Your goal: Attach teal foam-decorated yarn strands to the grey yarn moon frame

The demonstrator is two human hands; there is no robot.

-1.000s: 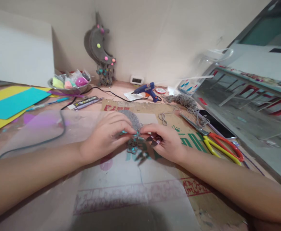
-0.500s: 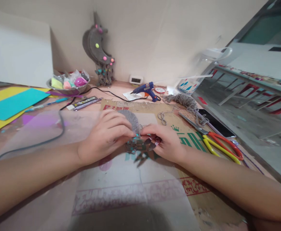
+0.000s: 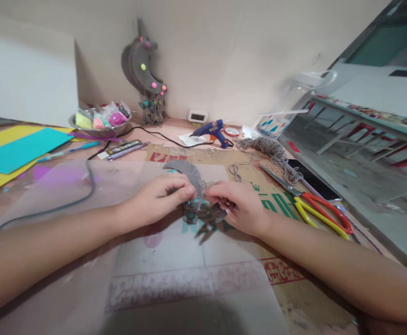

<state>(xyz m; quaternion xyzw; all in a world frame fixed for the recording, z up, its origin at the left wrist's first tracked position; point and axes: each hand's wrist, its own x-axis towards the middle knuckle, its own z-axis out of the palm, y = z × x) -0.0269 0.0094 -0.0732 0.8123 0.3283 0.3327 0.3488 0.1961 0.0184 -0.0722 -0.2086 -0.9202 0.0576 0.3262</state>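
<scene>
A grey yarn-wrapped crescent (image 3: 191, 173) lies on the translucent sheet between my hands, with teal bits and grey strands at its lower end. My left hand (image 3: 163, 197) is closed, thumb and fingertips pinched at the crescent's lower end. My right hand (image 3: 240, 204) is closed too, thumb and forefinger pinching thin grey yarn (image 3: 202, 190) beside the crescent. A dark, pointed, blade-like piece (image 3: 220, 213) sticks out from under the right fingers; its kind is unclear. Teal beads (image 3: 190, 211) hang among the strands below my left fingertips.
A blue glue gun (image 3: 212, 131), a small digital clock (image 3: 198, 116) and a bowl of coloured clay (image 3: 100, 130) stand behind. Right are a grey yarn pile (image 3: 269, 151), scissors (image 3: 323, 214) and a phone (image 3: 313, 179). A finished-looking crescent ornament (image 3: 138, 70) hangs against the wall.
My left hand has moved lower and its fingers have curled in, uncovering more of the crescent. My right hand stays nearly in place, and the dark piece under it has shifted slightly.
</scene>
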